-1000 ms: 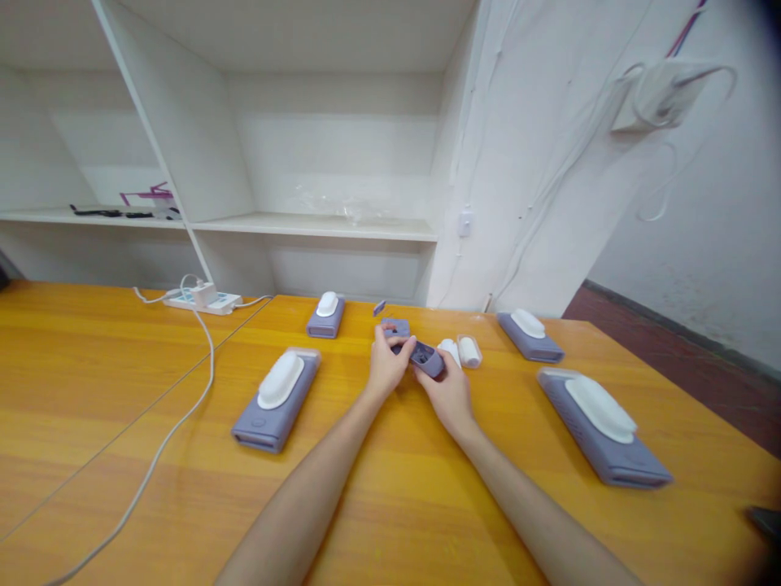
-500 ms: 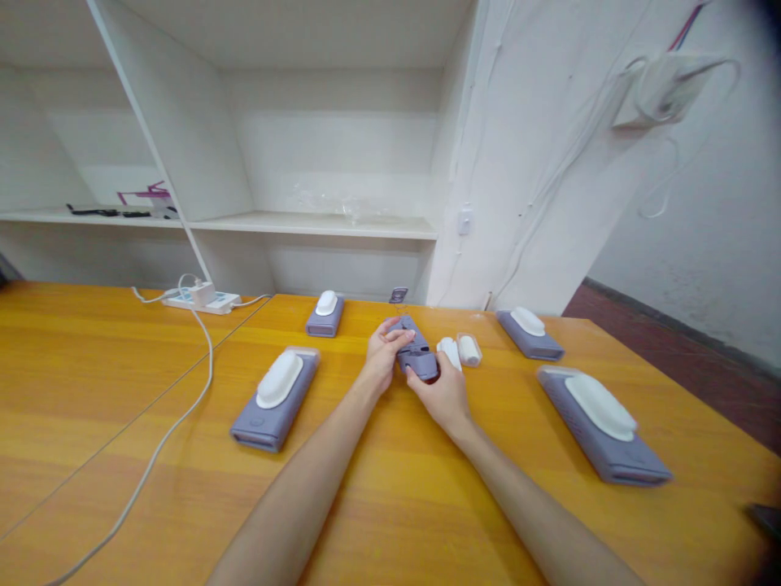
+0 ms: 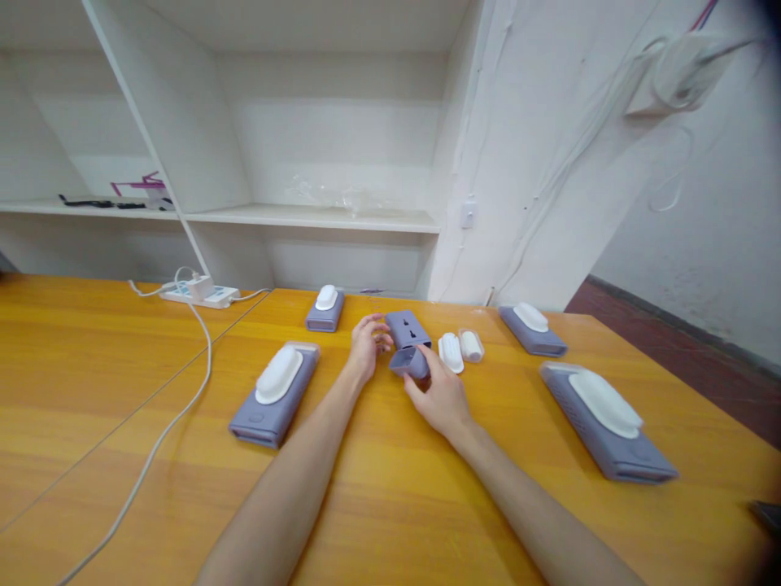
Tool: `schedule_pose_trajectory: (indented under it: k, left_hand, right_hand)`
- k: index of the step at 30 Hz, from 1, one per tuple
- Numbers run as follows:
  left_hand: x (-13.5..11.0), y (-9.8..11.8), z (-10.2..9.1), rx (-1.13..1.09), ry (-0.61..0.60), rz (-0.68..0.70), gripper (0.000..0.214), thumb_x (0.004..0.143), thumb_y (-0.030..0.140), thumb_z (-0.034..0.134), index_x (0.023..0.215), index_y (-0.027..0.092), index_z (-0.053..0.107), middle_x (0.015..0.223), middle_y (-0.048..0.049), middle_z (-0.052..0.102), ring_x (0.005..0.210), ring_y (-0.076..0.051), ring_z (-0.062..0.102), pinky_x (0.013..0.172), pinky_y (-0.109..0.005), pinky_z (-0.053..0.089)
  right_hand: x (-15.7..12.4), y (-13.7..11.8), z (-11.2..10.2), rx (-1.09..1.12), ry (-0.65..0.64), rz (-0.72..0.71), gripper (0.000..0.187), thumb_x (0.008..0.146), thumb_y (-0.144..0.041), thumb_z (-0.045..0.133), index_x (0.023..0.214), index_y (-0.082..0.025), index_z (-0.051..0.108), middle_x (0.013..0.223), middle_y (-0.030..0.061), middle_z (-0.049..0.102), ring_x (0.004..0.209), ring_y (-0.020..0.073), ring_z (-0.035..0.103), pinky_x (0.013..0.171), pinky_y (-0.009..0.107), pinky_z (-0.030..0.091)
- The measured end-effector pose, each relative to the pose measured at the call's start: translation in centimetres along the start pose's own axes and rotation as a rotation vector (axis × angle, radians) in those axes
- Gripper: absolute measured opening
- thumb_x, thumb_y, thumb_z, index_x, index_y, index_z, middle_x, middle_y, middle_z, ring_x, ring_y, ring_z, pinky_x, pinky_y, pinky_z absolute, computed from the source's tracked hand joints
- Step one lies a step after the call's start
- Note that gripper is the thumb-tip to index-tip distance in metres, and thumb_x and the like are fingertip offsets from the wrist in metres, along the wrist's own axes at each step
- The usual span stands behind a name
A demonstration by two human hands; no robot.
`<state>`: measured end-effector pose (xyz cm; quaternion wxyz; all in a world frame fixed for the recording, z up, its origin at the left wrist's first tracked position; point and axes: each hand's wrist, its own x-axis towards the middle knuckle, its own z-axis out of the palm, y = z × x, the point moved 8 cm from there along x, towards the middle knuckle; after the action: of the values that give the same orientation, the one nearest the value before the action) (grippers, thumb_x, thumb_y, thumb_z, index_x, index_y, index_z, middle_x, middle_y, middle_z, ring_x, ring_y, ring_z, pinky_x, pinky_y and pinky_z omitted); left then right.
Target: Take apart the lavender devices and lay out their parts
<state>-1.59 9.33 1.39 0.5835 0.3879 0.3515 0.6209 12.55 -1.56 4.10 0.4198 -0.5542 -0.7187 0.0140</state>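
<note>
My right hand (image 3: 438,396) is closed on the near end of a small purple adapter-like block (image 3: 407,330) with slots in its upper face, and holds it tilted just above the wooden table (image 3: 390,488). To the left of the block is my left hand (image 3: 366,346), its fingers loosely curled and apart and its fingertips at the block's left edge. Two small white capsule-shaped pieces (image 3: 451,352) (image 3: 471,344) lie right of the block.
Several purple flat devices with white domed tops lie around: front left (image 3: 276,392), back middle (image 3: 325,309), back right (image 3: 532,328), front right (image 3: 607,419). A white power strip (image 3: 198,293) with a cable (image 3: 183,407) lies at the left. White shelves stand behind.
The two purple parts have come together into one block. My left hand has let go and drawn slightly left. The right hand still grips the near end. The view has shifted down a little.
</note>
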Motion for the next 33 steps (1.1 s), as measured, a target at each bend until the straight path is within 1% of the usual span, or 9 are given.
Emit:
schedule_pose_trajectory:
  k: [3, 5, 9, 11, 18, 22, 27, 30, 33]
  left_hand:
    - [0.0, 0.0, -0.6, 0.097, 0.067, 0.059, 0.024, 0.072, 0.034, 0.052, 0.091, 0.019, 0.051, 0.059, 0.0073, 0.049, 0.032, -0.004, 0.034, 0.035, -0.017, 0.024]
    - [-0.3, 0.6, -1.1, 0.169, 0.116, 0.119, 0.024, 0.074, 0.039, 0.053, 0.088, 0.019, 0.050, 0.056, 0.0085, 0.045, 0.033, -0.003, 0.030, 0.037, -0.017, 0.022]
    - [-1.4, 2.4, -1.7, 0.317, 0.222, 0.276, 0.036, 0.072, 0.044, 0.066, 0.091, 0.020, 0.048, 0.055, 0.0090, 0.042, 0.045, -0.007, 0.040, 0.048, -0.019, 0.031]
    - [-2.1, 3.4, -1.3, 0.502, 0.230, 0.398, 0.036, 0.077, 0.044, 0.064, 0.099, 0.020, 0.048, 0.058, 0.0072, 0.047, 0.052, -0.010, 0.047, 0.054, -0.020, 0.035]
    - [-4.3, 4.0, 2.8, 1.219, 0.015, 0.795, 0.029, 0.094, 0.037, 0.038, 0.115, 0.023, 0.051, 0.095, -0.0062, 0.059, 0.085, -0.018, 0.058, 0.073, -0.027, 0.043]
    - [-5.0, 3.9, 4.3, 1.430, -0.132, 0.891, 0.033, 0.095, 0.037, 0.035, 0.122, 0.027, 0.051, 0.095, -0.0072, 0.057, 0.093, -0.020, 0.054, 0.077, -0.028, 0.044]
    - [-5.7, 3.6, 5.0, 1.480, -0.318, 0.894, 0.036, 0.093, 0.040, 0.037, 0.124, 0.028, 0.051, 0.091, -0.0081, 0.057, 0.085, -0.020, 0.056, 0.070, -0.027, 0.044]
    - [-5.9, 3.5, 5.1, 1.473, -0.347, 0.895, 0.040, 0.091, 0.047, 0.041, 0.124, 0.027, 0.051, 0.091, -0.0091, 0.057, 0.084, -0.022, 0.057, 0.069, -0.028, 0.044]
    - [-6.0, 3.2, 5.4, 1.529, -0.330, 0.934, 0.038, 0.090, 0.047, 0.041, 0.120, 0.027, 0.053, 0.091, -0.0091, 0.058, 0.085, -0.022, 0.057, 0.070, -0.028, 0.043]
  right_hand:
    - [-0.1, -0.4, 0.4, -0.063, -0.050, -0.037, 0.046, 0.078, -0.034, 0.058, 0.121, -0.022, 0.050, 0.110, 0.0088, 0.061, 0.096, 0.0261, 0.059, 0.081, 0.038, 0.049]
    - [-0.2, -0.6, 0.6, -0.101, -0.060, -0.050, 0.043, 0.079, -0.035, 0.059, 0.119, -0.022, 0.052, 0.107, 0.0092, 0.060, 0.096, 0.0260, 0.059, 0.079, 0.037, 0.049]
    - [-0.2, 0.2, 0.5, -0.171, -0.029, 0.008, 0.044, 0.078, -0.038, 0.062, 0.118, -0.022, 0.053, 0.105, 0.0093, 0.059, 0.096, 0.0268, 0.058, 0.076, 0.038, 0.050]
    - [-0.1, 0.4, 0.2, -0.170, 0.011, 0.022, 0.047, 0.078, -0.040, 0.063, 0.120, -0.022, 0.052, 0.107, 0.0100, 0.058, 0.099, 0.0280, 0.056, 0.078, 0.040, 0.050]
    - [0.1, 0.0, -2.2, 0.023, 0.259, -0.032, 0.066, 0.085, -0.042, 0.054, 0.140, -0.017, 0.029, 0.131, 0.0158, 0.043, 0.124, 0.0289, 0.039, 0.102, 0.049, 0.035]
    - [0.1, 0.3, -3.1, 0.096, 0.320, -0.050, 0.067, 0.088, -0.041, 0.049, 0.144, -0.018, 0.020, 0.142, 0.0149, 0.033, 0.131, 0.0282, 0.031, 0.106, 0.052, 0.030]
    - [0.3, 1.0, -3.2, 0.250, 0.283, -0.066, 0.044, 0.092, -0.033, 0.045, 0.134, -0.019, 0.043, 0.129, 0.0109, 0.051, 0.119, 0.0228, 0.047, 0.102, 0.043, 0.037]
    - [0.4, 1.8, -3.2, 0.321, 0.298, -0.001, 0.032, 0.091, -0.034, 0.048, 0.118, -0.018, 0.057, 0.113, 0.0092, 0.061, 0.103, 0.0212, 0.056, 0.093, 0.038, 0.044]
    - [0.4, 3.0, -2.9, 0.409, 0.302, 0.135, 0.033, 0.088, -0.038, 0.052, 0.113, -0.017, 0.060, 0.104, 0.0090, 0.064, 0.089, 0.0202, 0.060, 0.078, 0.033, 0.050]
